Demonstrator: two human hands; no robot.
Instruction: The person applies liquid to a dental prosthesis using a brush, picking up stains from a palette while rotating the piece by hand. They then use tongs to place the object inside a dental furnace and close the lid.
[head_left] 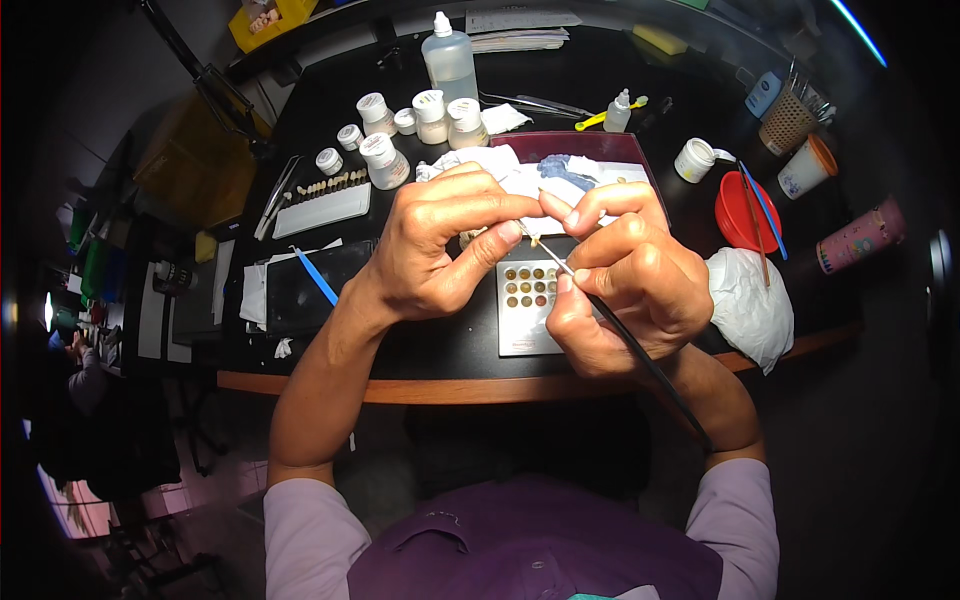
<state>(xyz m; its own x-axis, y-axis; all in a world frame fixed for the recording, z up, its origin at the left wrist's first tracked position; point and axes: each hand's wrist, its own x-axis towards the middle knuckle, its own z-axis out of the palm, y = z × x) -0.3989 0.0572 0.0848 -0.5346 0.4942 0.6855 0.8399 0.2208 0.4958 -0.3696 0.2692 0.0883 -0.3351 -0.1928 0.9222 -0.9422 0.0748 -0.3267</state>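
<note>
My right hand [635, 285] grips a fine brush [640, 352] with a long black handle, which slants down toward my right forearm. Its tip meets a small tooth-coloured piece [535, 241], too small to make out fully. My left hand [445, 235] is closed in a pinch beside this piece and appears to hold it; how the fingertips grip it is partly hidden. The fingertips of both hands come close together. Below them lies a pale metal palette [517, 342] with rows of small round wells of brown, amber and reddish colour, partly covered by my right hand.
Several white-lidded jars [380, 163], a shade guide [322, 210] and a clear squeeze bottle [449, 62] stand back left. Behind my hands are crumpled tissue and a blue cloth [567, 170]. To the right are a red bowl [742, 215], a white plastic bag [750, 305] and a pink can [860, 236].
</note>
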